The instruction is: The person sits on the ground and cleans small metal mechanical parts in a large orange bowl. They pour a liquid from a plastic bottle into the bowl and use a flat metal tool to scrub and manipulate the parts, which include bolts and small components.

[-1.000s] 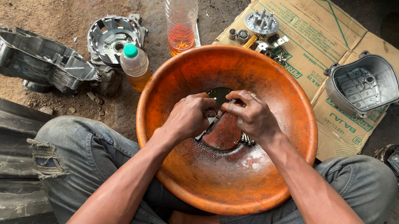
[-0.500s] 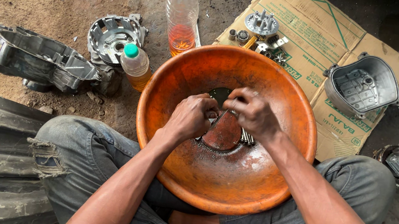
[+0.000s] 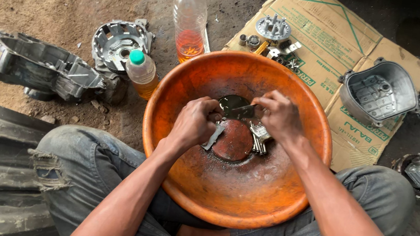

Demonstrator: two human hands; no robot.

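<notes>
Both my forearms reach into the round orange plastic basin [image 3: 220, 193] between my knees. My left hand [image 3: 193, 124] and right hand [image 3: 280, 118] each keep a closed grip on one flat grey metal part [image 3: 238, 110], its long axis running left-right.

Single head-worn camera, looking almost straight down from above the seated person's lap, close over the orange basin [image 3: 264, 201] between the knees, dirt ground and cardboard sheet [image 3: 346, 50] farther out
</notes>
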